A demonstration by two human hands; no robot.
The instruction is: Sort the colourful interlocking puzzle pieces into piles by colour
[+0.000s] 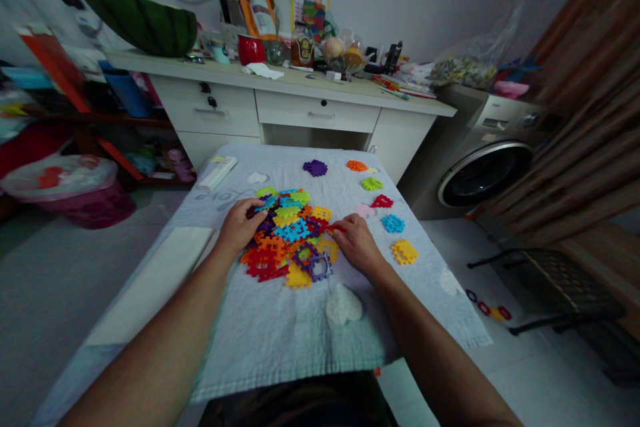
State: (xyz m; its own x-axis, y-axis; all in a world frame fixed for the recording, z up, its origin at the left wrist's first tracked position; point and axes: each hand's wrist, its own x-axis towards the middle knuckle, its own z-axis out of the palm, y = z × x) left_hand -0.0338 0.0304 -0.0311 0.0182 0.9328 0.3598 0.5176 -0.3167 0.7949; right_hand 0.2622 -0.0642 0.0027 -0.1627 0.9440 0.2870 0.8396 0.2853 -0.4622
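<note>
A heap of interlocking plastic puzzle pieces [291, 230] in blue, red, orange, yellow, green and purple lies mid-table. At the heap's left edge rests my left hand [241, 225], thumb and forefinger apart beside purple and blue pieces. My right hand [357, 241] pinches a red puzzle piece [334, 227] at the heap's right side. Set apart along the table's right are single pieces: purple [315, 167], orange [357, 165], green [372, 183], red [382, 201], blue [393, 223] and yellow [405, 251].
A pale cloth with heart prints [345, 304] covers the table. A white box-like object [218, 173] lies at its far left corner. Beyond stands a cluttered white desk [315, 110] bearing a cut watermelon [145, 23]. A washing machine [465, 147] and a low chair [565, 280] are right.
</note>
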